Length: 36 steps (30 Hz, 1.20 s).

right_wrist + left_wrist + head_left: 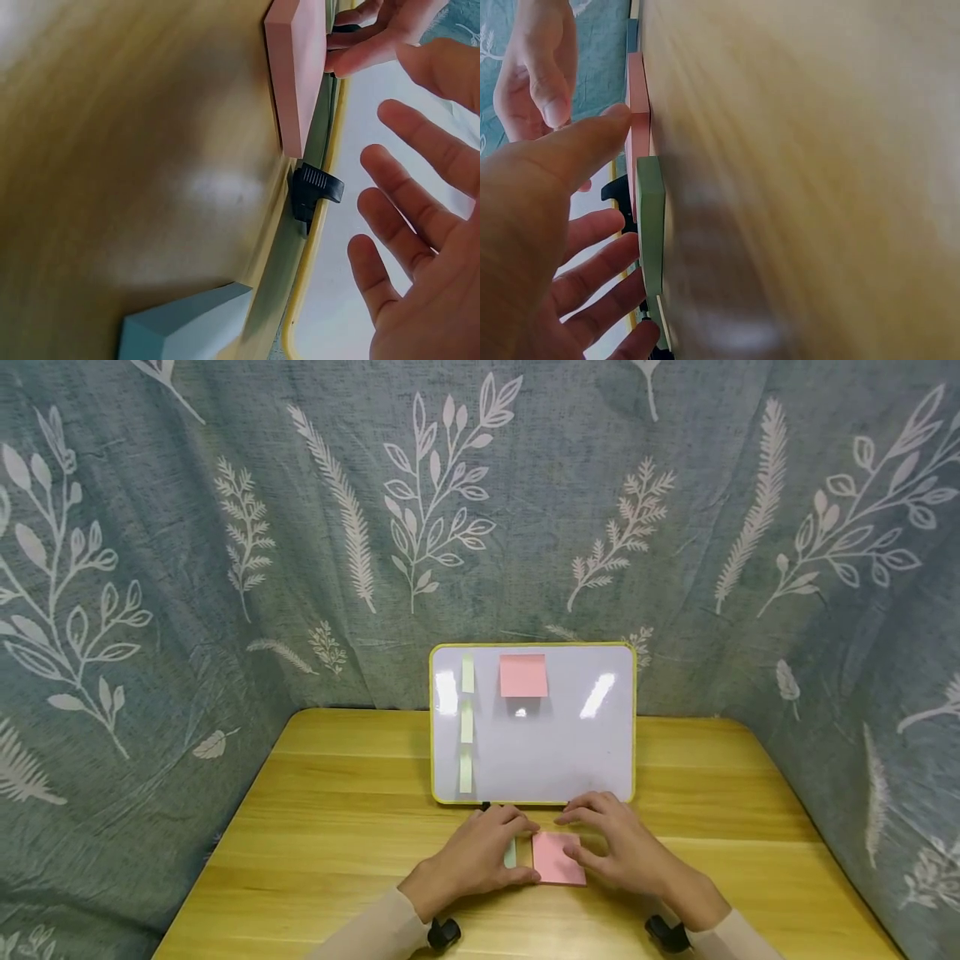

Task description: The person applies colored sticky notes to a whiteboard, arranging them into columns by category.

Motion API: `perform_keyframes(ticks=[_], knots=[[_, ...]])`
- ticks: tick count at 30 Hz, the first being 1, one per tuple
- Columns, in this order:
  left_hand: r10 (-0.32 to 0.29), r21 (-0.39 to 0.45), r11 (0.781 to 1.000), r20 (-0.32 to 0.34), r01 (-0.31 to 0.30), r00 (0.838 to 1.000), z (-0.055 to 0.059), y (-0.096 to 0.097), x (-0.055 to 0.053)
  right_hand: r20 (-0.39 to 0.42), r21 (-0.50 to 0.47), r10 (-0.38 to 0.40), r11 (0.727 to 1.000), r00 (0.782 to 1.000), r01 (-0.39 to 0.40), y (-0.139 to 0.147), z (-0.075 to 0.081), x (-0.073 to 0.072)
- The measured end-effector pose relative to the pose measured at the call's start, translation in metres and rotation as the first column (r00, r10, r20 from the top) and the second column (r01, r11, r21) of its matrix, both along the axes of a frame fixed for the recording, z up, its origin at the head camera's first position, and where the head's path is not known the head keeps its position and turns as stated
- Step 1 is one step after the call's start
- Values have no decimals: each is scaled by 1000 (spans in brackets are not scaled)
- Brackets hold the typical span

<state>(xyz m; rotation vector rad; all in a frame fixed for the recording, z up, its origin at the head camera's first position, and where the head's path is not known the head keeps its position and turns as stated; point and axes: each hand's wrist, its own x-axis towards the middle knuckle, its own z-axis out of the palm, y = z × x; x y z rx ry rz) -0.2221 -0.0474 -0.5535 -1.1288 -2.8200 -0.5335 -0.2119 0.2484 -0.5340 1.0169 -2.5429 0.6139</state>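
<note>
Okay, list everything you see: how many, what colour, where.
Table: one, yellowish wood, foreground
Fabric: count unclear, blue-grey with white leaves, around the table
Whiteboard: one, white with yellow frame, on the table
Clips: two seen, black, whiteboard's lower edge
Large note: one, pink, upper whiteboard
Strips: three, pale green, whiteboard's left
Pink pad: one, pink, before the whiteboard
Green pad: one, green, left of the pink pad
Blue pad: one, blue, right of the pink pad
Wrist devices: two, black, wrists
Sleeves: two, beige, forearms
Left hand: one, at the pink pad's left edge
Right hand: one, at its right side

The table (352, 785) bears a whiteboard (558, 739) and pink, green, apparently blue pads (552, 860).
</note>
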Motion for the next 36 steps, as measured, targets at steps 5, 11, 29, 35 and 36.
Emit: perform_keyframes(ticks=[5, 11, 29, 35, 36], knots=[[6, -13, 1000, 7, -5, 1000, 0, 2, 0, 26, 32, 15, 999, 1000, -16, 1, -3, 3], [7, -33, 999, -5, -8, 1000, 0, 2, 1, 124, 77, 15, 997, 992, -25, 1, -3, 7], [26, -27, 999, 26, -26, 999, 0, 2, 2, 126, 143, 45, 988, 991, -63, -1, -7, 13], [20, -9, 1000, 26, -20, 999, -1, 3, 1, 116, 141, 45, 988, 992, -62, -2, -9, 11], [20, -6, 1000, 27, -20, 999, -1, 3, 0, 120, 143, 42, 988, 992, -59, -2, -9, 11]])
